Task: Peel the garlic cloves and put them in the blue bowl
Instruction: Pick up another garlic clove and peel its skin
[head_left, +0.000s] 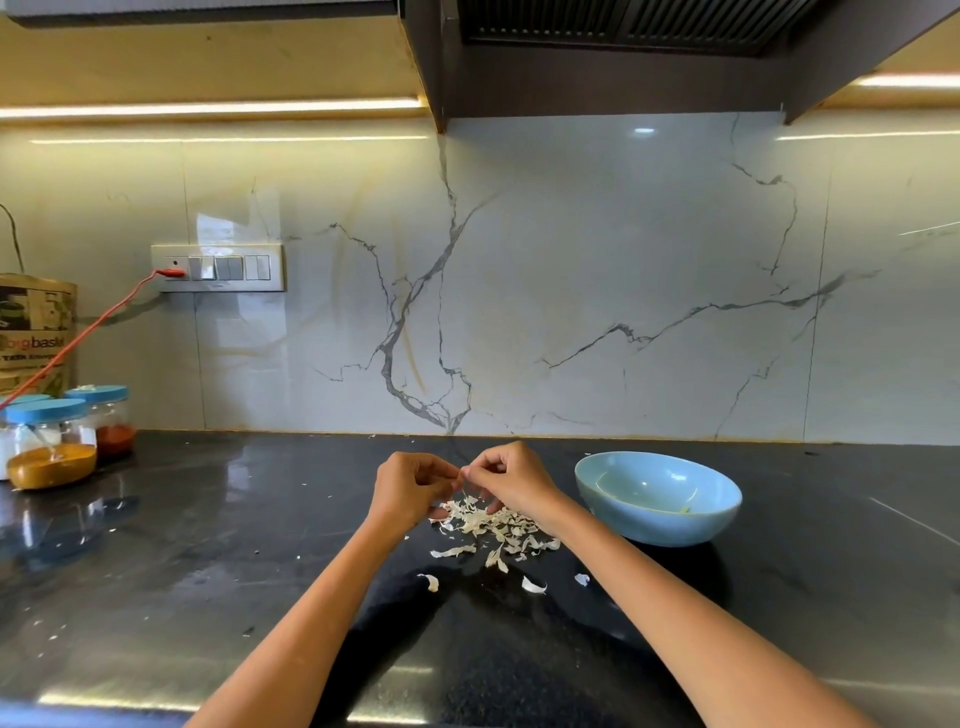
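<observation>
Presumably a garlic clove, too hidden to be made out, is pinched between the curled left hand (410, 486) and right hand (511, 480) above the peels (493, 527), left of the blue bowl (657, 499), so it could be dropped among them.

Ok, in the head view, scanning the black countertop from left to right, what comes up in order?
Blue-lidded glass jar of yellow-orange powder → blue-lidded jar of red powder → left hand → right hand, both pinching something small above the pile of white garlic skins → light blue ceramic bowl.
</observation>
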